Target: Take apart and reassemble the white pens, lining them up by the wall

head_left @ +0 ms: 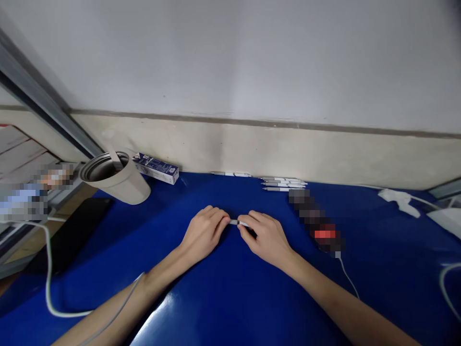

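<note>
Both my hands meet over the middle of the blue tabletop (230, 298), pinching a slim white and grey pen (234, 222) between them. My left hand (206, 231) is closed on one end of it, thumb against the fingers. On the other end, my right hand (265, 235) is closed too, and a dark band shows beside its fingertips. Most of the pen is hidden by the fingers. Behind the hands, a white pen (232, 174) lies along the wall, and several similar pens (284, 183) lie together to its right.
At the left stand a beige canister (131, 185) and a blue-and-white box (158, 169), near a black flat object (79, 230). A blurred dark device (313, 218) with a cable lies right. Crumpled white material (399, 201) is farther right. A white cable (49, 269) loops by my left forearm.
</note>
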{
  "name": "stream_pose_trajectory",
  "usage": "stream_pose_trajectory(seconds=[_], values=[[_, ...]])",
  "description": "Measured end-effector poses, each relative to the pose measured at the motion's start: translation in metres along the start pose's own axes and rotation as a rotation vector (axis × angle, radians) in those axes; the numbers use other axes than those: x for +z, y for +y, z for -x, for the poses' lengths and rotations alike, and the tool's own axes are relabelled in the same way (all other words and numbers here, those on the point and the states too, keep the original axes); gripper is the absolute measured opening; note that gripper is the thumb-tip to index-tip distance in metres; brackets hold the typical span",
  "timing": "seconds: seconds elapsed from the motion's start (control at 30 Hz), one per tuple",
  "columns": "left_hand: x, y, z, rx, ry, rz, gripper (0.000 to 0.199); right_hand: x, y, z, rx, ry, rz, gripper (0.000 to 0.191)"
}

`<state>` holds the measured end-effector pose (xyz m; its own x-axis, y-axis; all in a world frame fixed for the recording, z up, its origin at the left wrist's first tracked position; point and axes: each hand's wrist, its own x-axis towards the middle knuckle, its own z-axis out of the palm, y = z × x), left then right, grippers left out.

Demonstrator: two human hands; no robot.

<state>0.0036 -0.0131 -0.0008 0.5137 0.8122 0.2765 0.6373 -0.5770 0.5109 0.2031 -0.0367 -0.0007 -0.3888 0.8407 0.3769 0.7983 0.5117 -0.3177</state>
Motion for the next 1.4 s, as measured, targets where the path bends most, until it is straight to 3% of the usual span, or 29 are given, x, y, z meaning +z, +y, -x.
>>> stream_pose_trajectory(seconds=[0.2,0.37,0.63,0.8,1.03,1.2,1.4], values=[[-0.0030,0.0041,0.0000,0.055,0.005,0.049,0.018,0.0001,-0.0005,0.0001,0.033,0.008,-0.047,0.019],[-0.0020,0.0026,-0.0024,0.014,-0.005,0.007,0.029,-0.0008,-0.0008,-0.0003,0.022,-0.010,-0.054,0.018],[-0.0019,0.0061,-0.0003,0.069,0.002,-0.038,0.016,-0.0004,0.0004,-0.0005,0.051,0.004,-0.097,0.018],[-0.0017,0.0038,-0.0010,0.030,-0.010,-0.022,0.023,-0.0015,-0.0007,-0.0005,0.037,-0.002,-0.116,0.019],[-0.0021,0.0031,0.0000,0.060,0.023,0.032,0.016,-0.0027,-0.0015,-0.0017,0.059,0.000,-0.130,0.017],[0.0009,-0.0001,0.0003,0.006,0.002,0.005,0.030,-0.0026,-0.0020,-0.0004,0.048,-0.017,-0.154,0.017],[-0.0031,0.0032,0.0013,0.048,0.012,0.077,0.019,-0.0033,-0.0010,-0.0006,0.085,0.001,-0.166,0.016]])
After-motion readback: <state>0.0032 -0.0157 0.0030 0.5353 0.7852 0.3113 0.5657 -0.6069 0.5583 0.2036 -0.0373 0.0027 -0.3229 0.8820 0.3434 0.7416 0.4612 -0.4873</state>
